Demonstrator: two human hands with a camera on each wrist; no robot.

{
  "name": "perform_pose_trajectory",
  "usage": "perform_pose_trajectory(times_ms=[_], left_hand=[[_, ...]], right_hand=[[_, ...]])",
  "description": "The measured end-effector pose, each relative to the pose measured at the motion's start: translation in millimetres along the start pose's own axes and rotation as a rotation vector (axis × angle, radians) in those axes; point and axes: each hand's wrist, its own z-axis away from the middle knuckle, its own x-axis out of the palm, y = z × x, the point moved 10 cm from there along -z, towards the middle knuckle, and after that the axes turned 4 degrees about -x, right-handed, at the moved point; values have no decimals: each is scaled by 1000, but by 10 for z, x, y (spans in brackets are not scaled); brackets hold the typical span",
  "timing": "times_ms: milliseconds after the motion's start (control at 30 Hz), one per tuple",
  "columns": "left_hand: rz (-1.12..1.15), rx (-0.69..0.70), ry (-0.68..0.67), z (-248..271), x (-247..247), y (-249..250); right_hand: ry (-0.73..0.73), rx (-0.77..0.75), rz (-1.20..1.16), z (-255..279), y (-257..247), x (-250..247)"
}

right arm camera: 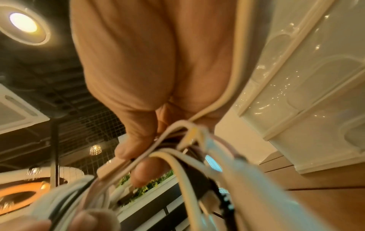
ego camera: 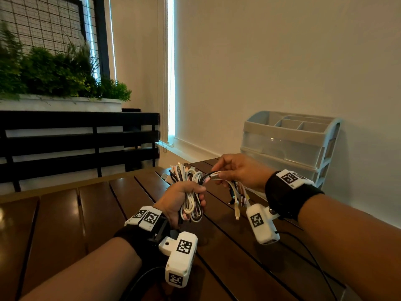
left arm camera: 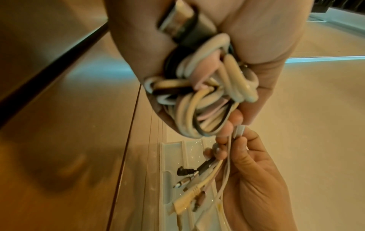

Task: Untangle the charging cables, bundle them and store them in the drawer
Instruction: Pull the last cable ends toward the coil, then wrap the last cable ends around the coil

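A folded bundle of charging cables [ego camera: 191, 192] in white, pink and black stands upright in my left hand [ego camera: 180, 200], which grips it round the middle above the wooden table [ego camera: 86, 213]. The left wrist view shows the looped cables [left arm camera: 207, 93] packed in that fist. My right hand [ego camera: 236, 172] pinches the loose cable ends [ego camera: 237, 192] just right of the bundle; their plugs [left arm camera: 189, 193] hang down below it. In the right wrist view the strands [right arm camera: 177, 156] pass under my thumb [right arm camera: 146, 170]. A pale plastic drawer unit [ego camera: 288, 148] stands against the wall behind my right hand.
The drawer unit has an open divided tray [ego camera: 303, 123] on top and translucent drawers, all pushed in. A black slatted bench [ego camera: 76, 144] and a planter with green plants [ego camera: 54, 72] lie beyond the table's left side. A thin black wire [ego camera: 308, 250] runs over the table under my right arm.
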Motion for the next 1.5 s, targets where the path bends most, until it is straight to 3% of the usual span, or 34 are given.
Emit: perform_pose_trajectory(times_ms=[333,467,567,633,733,900,1000,1233,1333,1433,1500], left_hand=[[40,-72,-53,-35,67,-130],[64,-34,2,-40,29,-107],[132,-17,15,-17,19,-53],[144,8,26,-10,-12,-6],[119,6,23,-8,-3,6],[112,13,10,-12,15,-1],[83,3,3,-3,19,-7],[29,-11,38,-40,-77,-14],[22,-25,31,-38,-65,-30],[3,-34,10,-17,-17,-37],[3,-23,9,-8,-11,-14]], right_hand=[[105,-58,280,-47,-14,32],[109,-30,149,-43,29,42],[-19,-12,-65,-18,37,96],[-105,-25,-83,6,20,131],[-133,-38,30,-11,24,130],[-38,-95,588,-37,-76,25],[-19,-103,720,-39,-135,-4],[-109,-8,421,-1,-46,-31],[-106,-3,520,-23,-21,-16],[-23,-38,628,-48,0,49],[51,-9,378,-40,110,98]])
